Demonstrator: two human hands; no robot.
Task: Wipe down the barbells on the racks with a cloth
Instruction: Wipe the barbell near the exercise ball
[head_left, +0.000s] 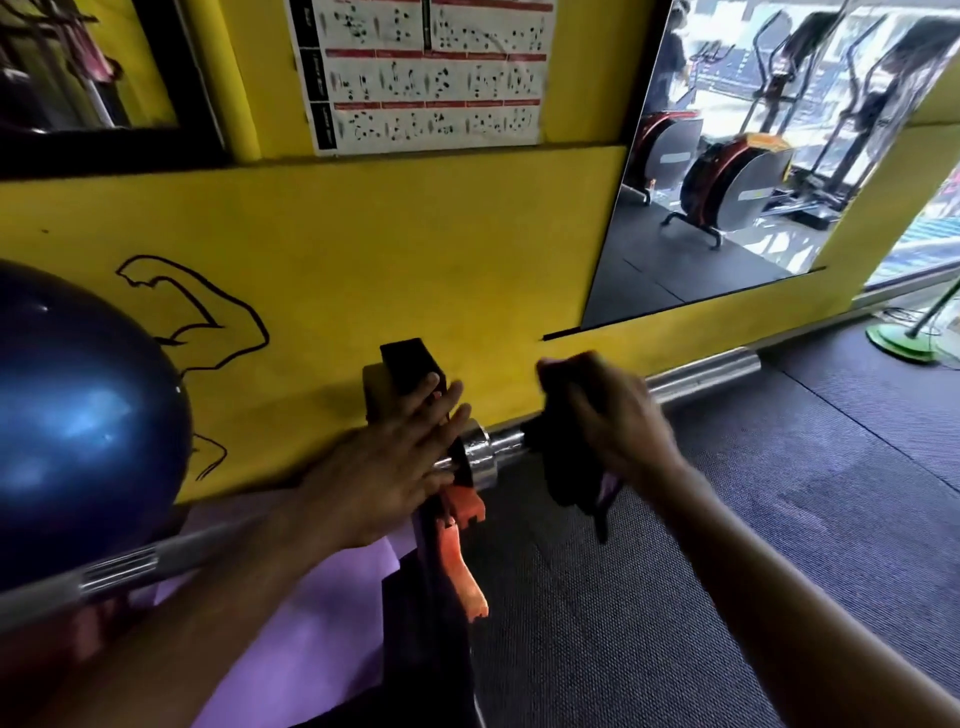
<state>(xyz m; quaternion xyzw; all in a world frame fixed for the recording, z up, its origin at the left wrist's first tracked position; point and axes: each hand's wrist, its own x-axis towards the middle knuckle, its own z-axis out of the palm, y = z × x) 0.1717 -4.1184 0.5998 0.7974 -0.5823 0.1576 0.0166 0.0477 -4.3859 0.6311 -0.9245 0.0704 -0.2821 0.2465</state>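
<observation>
A chrome barbell (701, 375) lies across a black rack upright (415, 371) with an orange hook (457, 540), running from lower left to upper right. My right hand (618, 421) is closed around a dark cloth (563, 462) wrapped over the bar's sleeve, just right of the shiny collar (480, 457). My left hand (395, 462) rests flat with spread fingers on the bar and the rack, just left of the collar. The cloth's loose end hangs below the bar.
A large blue exercise ball (78, 415) sits at the left, close to the bar's knurled shaft (119, 569). The yellow wall (415, 249) with a mirror (753, 156) stands right behind. A purple mat (291, 649) lies below; dark rubber flooring (727, 545) spreads right.
</observation>
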